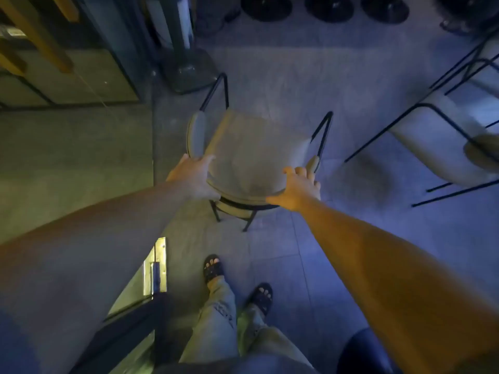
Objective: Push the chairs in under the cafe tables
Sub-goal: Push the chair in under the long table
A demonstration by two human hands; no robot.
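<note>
At the middle of the tiled floor (310, 85) stands a beige chair (251, 149) with a dark metal frame, seen from above and behind, its seat facing away from the person. The left hand (193, 176) is closed on the left end of the curved backrest, next to the padded left armrest (196, 133); the right hand (299, 188) clasps the right end of the backrest, fingers curled over its top edge near the right armrest (313, 163). Each hand's grip is wrapped on the chair.

Ahead of the chair lies open floor up to a dark square pedestal base (189, 70) at the upper left, just beyond the chair's front left leg. To the left a raised edge runs along the floor, with a metal plate (156, 265) set in it near the person's feet. To the right, well apart, a second chair (442, 136) of the same kind stands tilted in view, with clear floor between the two. Round black bases (328, 6) line the far edge.

No writing can be read. The light is dim and bluish, yellower at the left. The person's sandalled feet (213, 268) stand just behind the chair.
</note>
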